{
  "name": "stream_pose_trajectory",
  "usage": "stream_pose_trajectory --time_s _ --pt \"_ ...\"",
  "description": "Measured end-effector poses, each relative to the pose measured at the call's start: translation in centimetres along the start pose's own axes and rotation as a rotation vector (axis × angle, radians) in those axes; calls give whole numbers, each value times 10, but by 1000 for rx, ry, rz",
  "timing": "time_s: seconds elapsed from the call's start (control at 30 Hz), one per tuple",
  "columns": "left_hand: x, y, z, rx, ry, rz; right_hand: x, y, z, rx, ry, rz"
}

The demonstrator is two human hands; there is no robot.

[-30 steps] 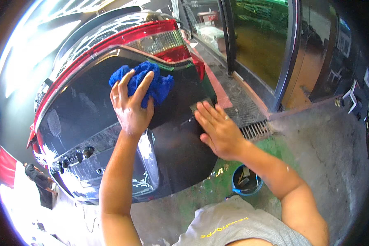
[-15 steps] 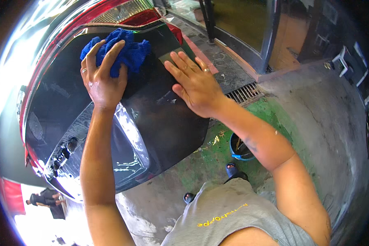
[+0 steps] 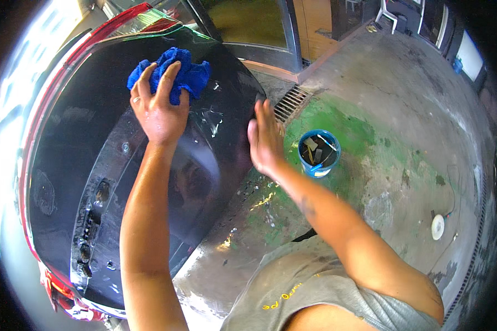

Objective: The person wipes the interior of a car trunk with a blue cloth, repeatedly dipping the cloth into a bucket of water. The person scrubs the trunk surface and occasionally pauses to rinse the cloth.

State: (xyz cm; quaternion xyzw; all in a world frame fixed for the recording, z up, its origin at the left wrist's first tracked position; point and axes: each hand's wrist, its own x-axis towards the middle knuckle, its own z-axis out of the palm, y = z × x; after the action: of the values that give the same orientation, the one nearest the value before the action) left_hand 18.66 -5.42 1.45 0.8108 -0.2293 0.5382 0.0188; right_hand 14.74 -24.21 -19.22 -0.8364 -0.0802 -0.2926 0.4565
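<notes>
A dark car tailgate (image 3: 204, 201), wet in patches, fills the left half of the view. On its upper part my left hand (image 3: 159, 113) grips a bunched blue cloth (image 3: 196, 74) and presses it to the surface. My right hand (image 3: 269, 140) is at the panel's right edge, turned sideways with fingers straight and close together. At its fingertips shows the corner of a small dark sheet, seemingly sandpaper (image 3: 260, 97); the palm side is hidden. Below the cloth runs a recessed strip (image 3: 102, 190) with holes.
A blue bucket (image 3: 318, 172) with small tools and pads inside stands on the green-stained floor right of the car. Behind it lies a drain grate (image 3: 292, 102), near a glass door (image 3: 248, 22). A white disc with a cord (image 3: 437, 227) lies far right; a white chair (image 3: 387, 15) stands beyond.
My right hand has moved from the panel's face to its right edge and turned sideways. The left hand still holds the cloth on the panel. The view has shifted, bringing the bucket fully into sight.
</notes>
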Motion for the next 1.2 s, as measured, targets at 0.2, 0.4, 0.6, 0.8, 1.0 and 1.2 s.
stream_pose_trajectory --time_s 0.2,0.4,0.6,0.8,1.0,1.2 --pt "-21 9 1 12 31 -23 -125 -76 19 62 -126 23" --pt "-17 17 11 -44 73 -2 -39 -27 22 28 190 129" --pt "-19 12 9 -21 65 -4 -128 -64 11 -27 -43 118" --pt "-21 9 9 -39 64 -16 -137 -63 23 27 -25 109" --pt "-19 15 7 -12 52 21 -76 -19 18 37 55 131" --pt "-18 19 5 -22 27 15 -25 29 6 47 37 -94"
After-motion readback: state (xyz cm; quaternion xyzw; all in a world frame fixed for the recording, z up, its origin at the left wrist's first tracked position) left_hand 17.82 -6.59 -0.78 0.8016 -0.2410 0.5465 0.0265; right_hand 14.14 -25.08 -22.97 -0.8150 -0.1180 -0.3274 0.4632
